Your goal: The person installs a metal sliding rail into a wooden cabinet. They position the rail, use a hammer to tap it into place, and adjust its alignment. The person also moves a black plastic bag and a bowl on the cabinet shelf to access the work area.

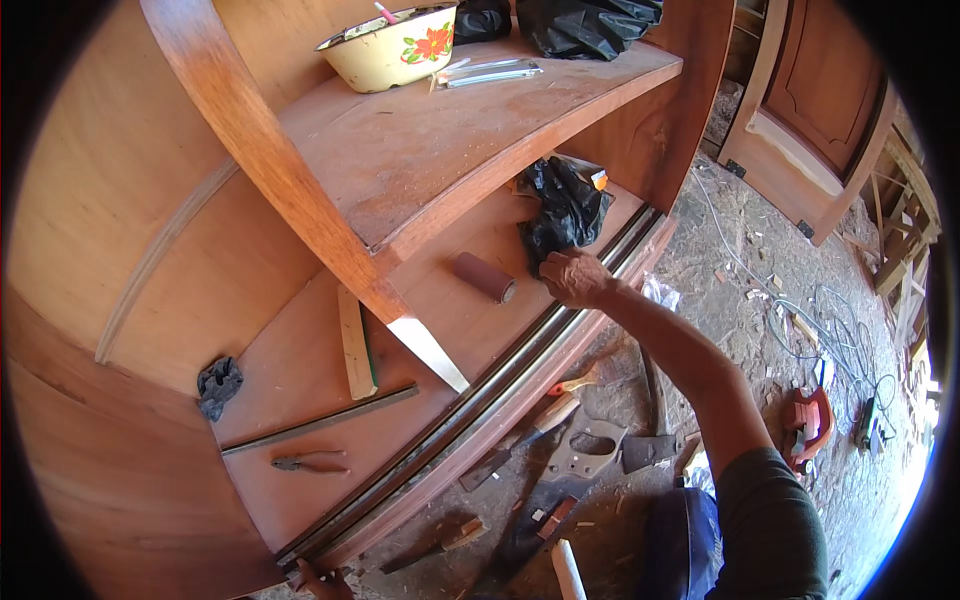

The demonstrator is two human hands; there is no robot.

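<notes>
A crumpled black plastic bag [565,205] lies at the right end of the cabinet's lower shelf [430,300]. My right hand [577,279] reaches in from the right, its fingers closed on the bag's near end. Beside it, a roll of reddish-brown sandpaper [484,277] rests on the shelf. My left hand [320,580] is at the bottom edge of the picture, at the left end of the grooved front rail [440,430]. That hand is dark and partly cut off, so its grip is unclear. Pliers [311,461] lie on the shelf nearest to it.
An enamel basin [390,48] sits on the upper shelf [480,130]. A curved wooden upright [270,150] crosses in front. A handsaw [585,450], a paintbrush [580,381] and a red power tool [808,428] lie on the littered floor, with a tangled cable [845,320].
</notes>
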